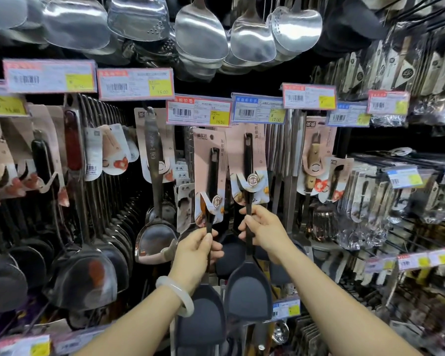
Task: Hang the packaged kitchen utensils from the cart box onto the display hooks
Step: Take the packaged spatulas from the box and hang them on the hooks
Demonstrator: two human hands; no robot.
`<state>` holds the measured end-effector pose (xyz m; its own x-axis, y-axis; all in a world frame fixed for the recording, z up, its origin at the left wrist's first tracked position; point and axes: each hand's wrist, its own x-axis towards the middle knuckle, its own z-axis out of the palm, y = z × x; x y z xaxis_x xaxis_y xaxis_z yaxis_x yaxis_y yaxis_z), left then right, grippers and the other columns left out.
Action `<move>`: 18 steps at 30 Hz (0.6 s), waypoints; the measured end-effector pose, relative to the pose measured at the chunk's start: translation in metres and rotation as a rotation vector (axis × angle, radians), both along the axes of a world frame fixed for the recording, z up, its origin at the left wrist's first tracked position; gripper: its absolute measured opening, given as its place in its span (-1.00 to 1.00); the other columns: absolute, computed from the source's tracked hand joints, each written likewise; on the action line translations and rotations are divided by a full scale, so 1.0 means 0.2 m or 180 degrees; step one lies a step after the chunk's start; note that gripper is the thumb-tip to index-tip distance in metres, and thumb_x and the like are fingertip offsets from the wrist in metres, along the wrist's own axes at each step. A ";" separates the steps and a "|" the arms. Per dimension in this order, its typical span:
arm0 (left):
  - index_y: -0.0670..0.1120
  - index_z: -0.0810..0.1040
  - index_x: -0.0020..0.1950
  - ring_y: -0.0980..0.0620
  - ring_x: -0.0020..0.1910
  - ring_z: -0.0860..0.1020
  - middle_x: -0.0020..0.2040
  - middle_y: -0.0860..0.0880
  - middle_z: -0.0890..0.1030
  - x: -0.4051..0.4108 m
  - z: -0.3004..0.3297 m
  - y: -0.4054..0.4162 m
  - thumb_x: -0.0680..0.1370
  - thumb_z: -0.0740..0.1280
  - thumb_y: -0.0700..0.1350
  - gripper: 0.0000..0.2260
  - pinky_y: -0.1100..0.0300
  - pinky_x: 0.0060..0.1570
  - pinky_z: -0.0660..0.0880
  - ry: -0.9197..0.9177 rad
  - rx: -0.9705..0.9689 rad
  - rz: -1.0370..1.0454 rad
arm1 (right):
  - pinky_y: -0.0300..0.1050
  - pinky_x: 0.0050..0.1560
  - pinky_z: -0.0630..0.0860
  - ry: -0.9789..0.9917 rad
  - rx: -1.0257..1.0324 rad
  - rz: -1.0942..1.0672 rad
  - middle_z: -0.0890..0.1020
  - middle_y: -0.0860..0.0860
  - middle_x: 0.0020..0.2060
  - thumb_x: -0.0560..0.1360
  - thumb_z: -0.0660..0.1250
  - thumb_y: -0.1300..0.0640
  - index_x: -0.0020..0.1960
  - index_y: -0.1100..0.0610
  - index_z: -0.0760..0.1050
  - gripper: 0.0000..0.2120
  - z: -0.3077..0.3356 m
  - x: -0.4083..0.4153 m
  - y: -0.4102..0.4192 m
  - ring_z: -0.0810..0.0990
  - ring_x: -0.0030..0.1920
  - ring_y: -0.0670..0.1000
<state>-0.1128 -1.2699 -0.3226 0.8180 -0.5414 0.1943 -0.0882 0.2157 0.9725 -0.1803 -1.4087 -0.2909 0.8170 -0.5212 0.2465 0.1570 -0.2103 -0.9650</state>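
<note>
Two black silicone spatulas on pink card packaging are held up in front of the display wall. My left hand [198,249], with a pale bangle on its wrist, grips the thin handle of the left spatula [208,181]. My right hand [261,228] grips the handle of the right spatula [248,170], whose dark blade [248,294] hangs below. The tops of both cards sit just under the price tags; the hooks behind them are hidden. The cart box is out of sight.
Steel ladles and skimmers [201,34] hang overhead. A steel spatula [156,227] and rows of dark turners [82,265] fill the left. Price tags [198,109] line the hook ends. Packaged peelers and small tools [370,191] crowd the right racks.
</note>
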 end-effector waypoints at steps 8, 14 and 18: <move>-0.01 0.51 -0.10 0.14 -0.37 0.60 -0.29 -0.04 0.58 0.05 0.00 0.04 0.60 0.13 -0.20 -0.80 0.26 -0.23 0.57 -0.0133 0.0114 0.0059 | -0.35 -0.41 0.52 0.0119 0.0045 -0.0213 0.52 0.05 -0.35 0.61 0.08 0.26 0.07 0.12 0.44 -0.82 0.02 0.14 -0.03 0.50 -0.38 -0.03; -0.06 0.52 -0.08 0.15 -0.40 0.60 -0.33 -0.03 0.57 0.06 -0.04 0.07 0.60 0.13 -0.23 -0.80 0.27 -0.26 0.58 -0.0095 0.0045 0.0058 | -0.19 -0.28 0.47 0.0249 0.0038 -0.0484 0.49 0.08 -0.36 0.61 0.07 0.28 0.05 0.21 0.40 -0.86 0.03 0.29 -0.07 0.46 -0.38 0.01; -0.05 0.52 -0.09 0.11 -0.39 0.61 -0.32 -0.05 0.56 0.06 -0.07 0.08 0.60 0.12 -0.24 -0.78 0.19 -0.18 0.59 -0.0100 0.0031 -0.0021 | -0.18 -0.16 0.46 0.0354 -0.0143 -0.0709 0.53 0.14 -0.17 0.62 0.10 0.22 0.03 0.22 0.44 -0.85 -0.01 0.34 -0.07 0.53 -0.20 0.05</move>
